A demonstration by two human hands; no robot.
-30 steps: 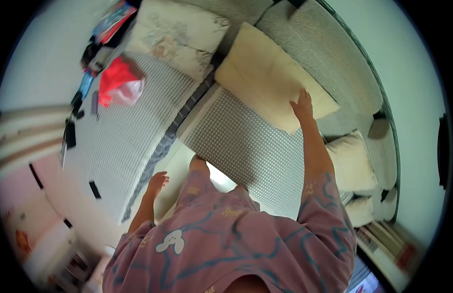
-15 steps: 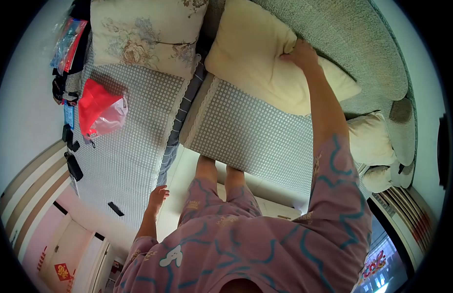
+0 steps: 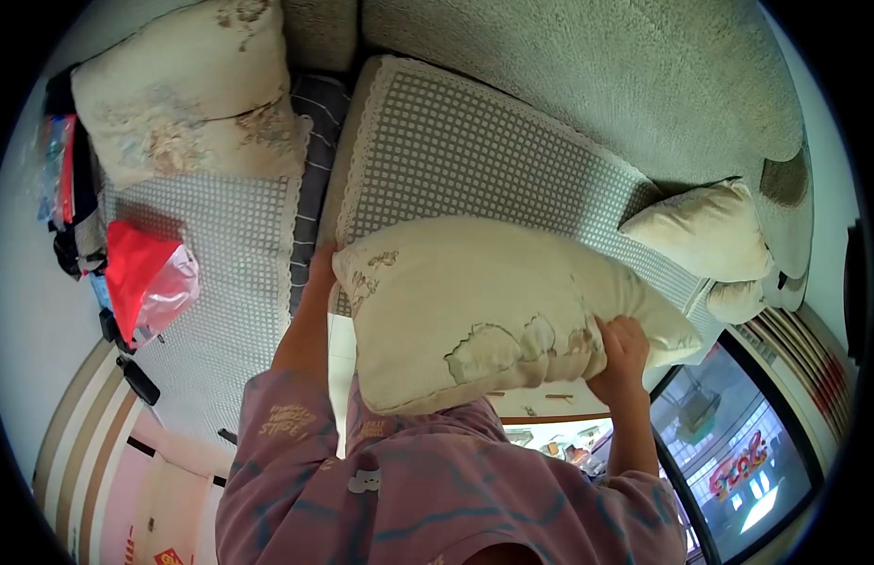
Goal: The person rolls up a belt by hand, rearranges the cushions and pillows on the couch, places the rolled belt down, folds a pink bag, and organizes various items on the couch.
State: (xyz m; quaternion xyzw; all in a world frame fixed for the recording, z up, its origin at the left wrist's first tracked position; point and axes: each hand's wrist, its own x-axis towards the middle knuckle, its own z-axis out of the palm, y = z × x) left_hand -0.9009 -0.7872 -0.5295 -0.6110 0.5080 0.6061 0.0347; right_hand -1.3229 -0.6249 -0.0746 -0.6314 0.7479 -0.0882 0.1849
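Observation:
A large cream cushion (image 3: 456, 301) with a printed pattern hangs in front of my body, over the edge of the checked sofa seat. My right hand (image 3: 623, 356) is closed on its lower right part, bunching the fabric. At the cushion's upper left corner is my left hand (image 3: 324, 266), its fingers mostly hidden behind the cushion. The checked seat cover (image 3: 456, 141) shows behind the cushion, against the grey sofa back (image 3: 588, 66).
A floral cushion (image 3: 187, 104) and a red and clear plastic bag (image 3: 150, 282) lie on the left seat. Smaller cushions (image 3: 705, 231) sit at the right. A dark glossy screen (image 3: 738, 452) stands at the lower right. A black object (image 3: 138, 381) lies at the left edge.
The large cushion has come off the sofa back area toward my body and now shows its patterned side. My left hand has moved up to its left corner.

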